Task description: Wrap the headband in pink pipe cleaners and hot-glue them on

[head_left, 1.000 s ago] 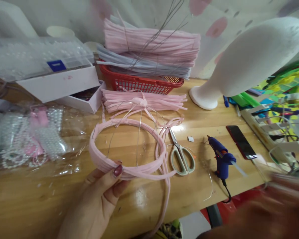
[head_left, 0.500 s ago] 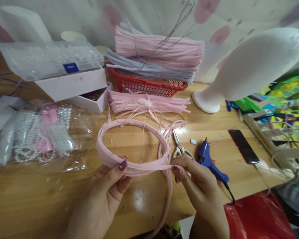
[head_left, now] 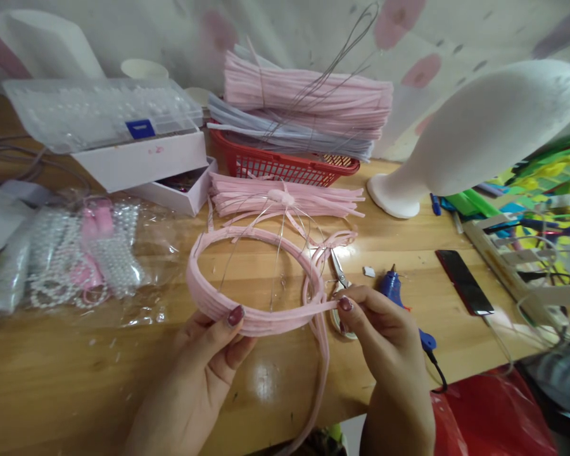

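Head view: left hand (head_left: 202, 367) holds ring (head_left: 261, 322), right hand (head_left: 387, 339) pinches strip (head_left: 327, 306) stretched lengthwise rightward.

the right hand (head_left: 387, 342) hides the middle of the blue glue gun (head_left: 391, 288) and part of the handles of the scissors (head_left: 338, 269); its fingers cover the end of the pinched strip (head_left: 327, 306). some fingers of the left hand (head_left: 206, 367) are lost behind the pink ring (head_left: 261, 323). the bottom edge cuts off both forearms, a dangling pink cord (head_left: 323, 364) and the red bag (head_left: 496, 411). the contents of the lower white box (head_left: 197, 192) are too dark to tell.
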`<action>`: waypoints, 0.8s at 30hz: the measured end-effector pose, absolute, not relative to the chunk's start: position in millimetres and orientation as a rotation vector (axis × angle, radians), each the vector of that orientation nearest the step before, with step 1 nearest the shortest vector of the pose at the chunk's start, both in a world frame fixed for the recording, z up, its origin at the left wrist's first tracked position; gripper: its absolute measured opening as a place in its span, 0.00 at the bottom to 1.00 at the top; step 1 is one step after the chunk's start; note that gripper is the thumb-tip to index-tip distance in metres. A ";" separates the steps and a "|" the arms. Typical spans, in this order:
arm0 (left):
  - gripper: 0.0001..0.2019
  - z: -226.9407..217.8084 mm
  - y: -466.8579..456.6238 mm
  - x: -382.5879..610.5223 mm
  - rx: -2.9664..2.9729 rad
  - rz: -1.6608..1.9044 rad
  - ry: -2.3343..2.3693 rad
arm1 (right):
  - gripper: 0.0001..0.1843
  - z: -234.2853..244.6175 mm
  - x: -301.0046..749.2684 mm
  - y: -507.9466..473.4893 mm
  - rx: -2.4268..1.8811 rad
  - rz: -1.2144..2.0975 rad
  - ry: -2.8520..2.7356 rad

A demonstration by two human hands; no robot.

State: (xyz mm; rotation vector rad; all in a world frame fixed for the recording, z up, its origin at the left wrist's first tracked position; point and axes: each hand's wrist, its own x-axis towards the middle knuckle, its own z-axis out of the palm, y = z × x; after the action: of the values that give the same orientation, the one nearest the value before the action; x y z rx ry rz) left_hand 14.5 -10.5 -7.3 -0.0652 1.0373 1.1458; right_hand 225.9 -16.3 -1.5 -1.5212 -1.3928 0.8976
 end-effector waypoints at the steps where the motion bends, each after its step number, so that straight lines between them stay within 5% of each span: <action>1: 0.11 -7.1 -10.4 14.7 -0.074 1.145 1.031 | 0.13 -1.9 225.3 -15.6 -1.530 0.893 -1.390; 24: 0.11 18.9 0.7 20.3 -0.067 1.151 1.095 | 0.11 -5.1 228.2 -15.2 -1.558 0.814 -1.467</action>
State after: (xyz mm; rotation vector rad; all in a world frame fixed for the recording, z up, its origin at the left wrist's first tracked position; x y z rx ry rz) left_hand 20.3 0.7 18.9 -0.0672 1.0953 1.1507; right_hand 228.2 -15.2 -5.1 -1.5580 -1.4672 0.8136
